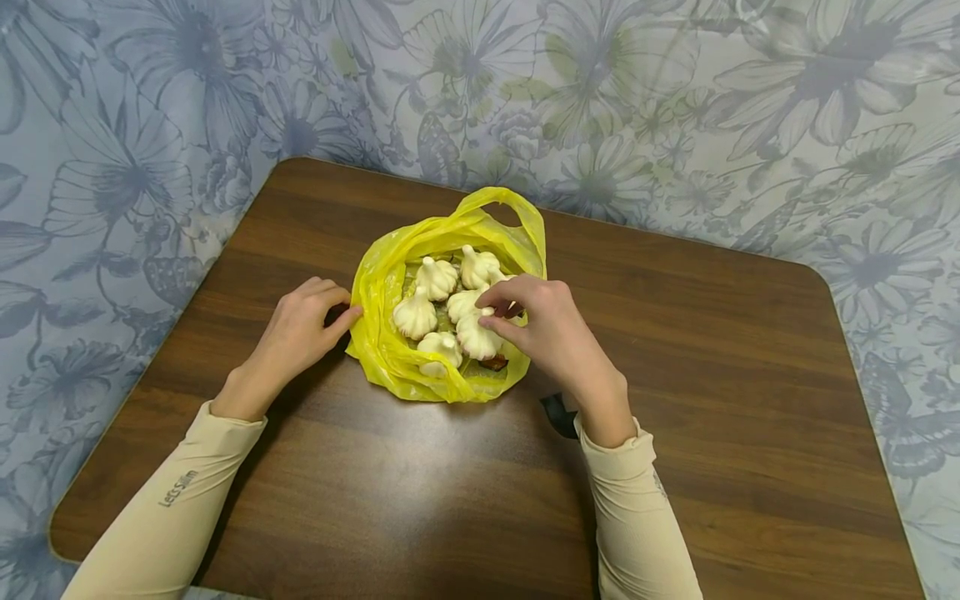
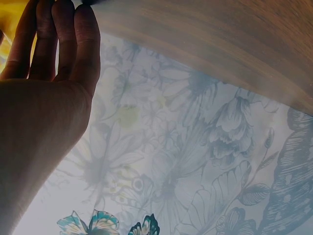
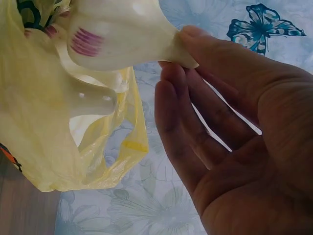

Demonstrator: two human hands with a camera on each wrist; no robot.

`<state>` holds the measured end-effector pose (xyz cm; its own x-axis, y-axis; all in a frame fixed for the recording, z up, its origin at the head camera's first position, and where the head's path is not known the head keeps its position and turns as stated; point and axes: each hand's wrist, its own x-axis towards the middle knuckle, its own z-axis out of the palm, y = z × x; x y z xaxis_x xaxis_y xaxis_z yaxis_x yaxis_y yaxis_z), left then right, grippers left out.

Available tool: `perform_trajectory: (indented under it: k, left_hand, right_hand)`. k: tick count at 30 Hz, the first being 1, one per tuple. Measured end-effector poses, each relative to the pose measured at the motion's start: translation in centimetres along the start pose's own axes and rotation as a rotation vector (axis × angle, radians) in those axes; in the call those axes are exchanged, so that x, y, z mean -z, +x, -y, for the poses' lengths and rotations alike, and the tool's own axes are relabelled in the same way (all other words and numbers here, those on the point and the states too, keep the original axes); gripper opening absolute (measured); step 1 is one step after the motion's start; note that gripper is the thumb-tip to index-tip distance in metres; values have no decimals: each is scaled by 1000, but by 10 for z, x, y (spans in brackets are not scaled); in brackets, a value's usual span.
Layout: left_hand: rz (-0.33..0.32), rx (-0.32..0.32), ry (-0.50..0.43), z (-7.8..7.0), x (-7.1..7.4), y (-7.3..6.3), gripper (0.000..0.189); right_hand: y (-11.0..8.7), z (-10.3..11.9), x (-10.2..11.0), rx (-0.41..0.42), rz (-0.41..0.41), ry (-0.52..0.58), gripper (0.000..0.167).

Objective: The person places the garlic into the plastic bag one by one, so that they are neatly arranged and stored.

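In the head view, a yellow plastic bag (image 1: 386,379) lies spread on the table with several white garlic bulbs inside. My right hand (image 1: 547,325) reaches over its right side. Between thumb and fingertips it pinches the stem of one garlic bulb (image 1: 477,337); the right wrist view shows this bulb (image 3: 115,36) close up, with purple streaks on its skin. My left hand (image 1: 303,329) is at the bag's left edge, thumb and fingertips touching the plastic. Its fingers (image 2: 87,44) look fairly straight in the left wrist view, where their tips are partly cut off.
The brown wooden table (image 1: 720,375) has rounded corners and stands against flower-patterned wallpaper (image 1: 600,100). Within the bag, other garlic bulbs (image 1: 415,315) surround the pinched one, and a small reddish-brown piece (image 1: 494,362) lies near them. A dark object (image 1: 558,414) shows beside my right wrist.
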<state>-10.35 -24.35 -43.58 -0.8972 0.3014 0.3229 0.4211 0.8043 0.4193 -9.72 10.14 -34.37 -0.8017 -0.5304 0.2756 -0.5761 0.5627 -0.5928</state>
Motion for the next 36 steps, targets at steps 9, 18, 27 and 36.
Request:
perform_trajectory:
  k: [9, 18, 27, 36]
  left_hand:
    - [-4, -3, -5, 0, -1, 2, 12]
    - [2, 2, 1, 0, -1, 2, 14]
    - [11, 16, 2, -1, 0, 2, 15]
    - [14, 22, -1, -1, 0, 1, 15]
  right_hand:
    - [2, -2, -2, -52, 84, -22, 12]
    - [5, -2, -7, -85, 170, -57, 8]
    - [7, -3, -14, -94, 240, -31, 8]
    - [6, -3, -13, -121, 284, -62, 8]
